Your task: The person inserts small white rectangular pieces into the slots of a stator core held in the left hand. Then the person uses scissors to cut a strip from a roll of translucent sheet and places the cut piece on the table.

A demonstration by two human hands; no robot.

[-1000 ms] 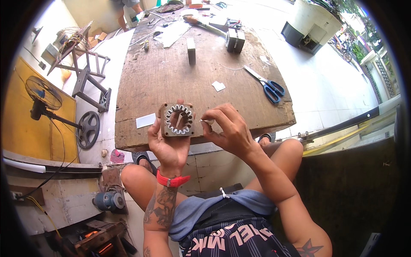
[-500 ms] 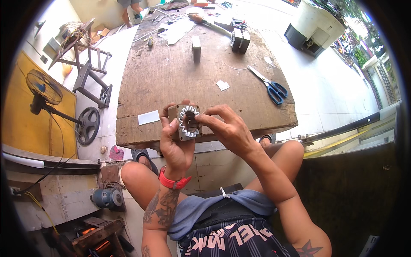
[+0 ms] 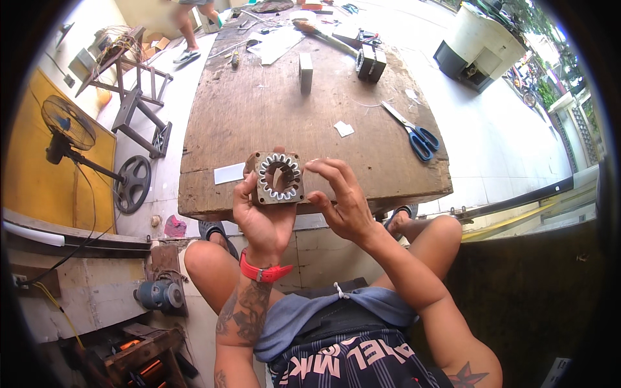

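Observation:
My left hand grips a square motor stator core from below and the left side, thumb on its left edge. White slot liners ring the core's round opening, which faces me. Just right of it is my right hand, thumb and fingers spread with nothing visible between them. A white rectangular strip lies on the wooden table left of the core. Farther off, a small white paper scrap and blue-handled scissors rest on the right side.
A pale upright block stands mid-table, with another stator core to its right. Beyond them lie a mallet and white sheets. A standing fan is at left; another person's legs show at far left.
My right hand has drawn back from the core's opening and its fingers have spread. The core has turned to face me more squarely. The other person's leg has come further into view.

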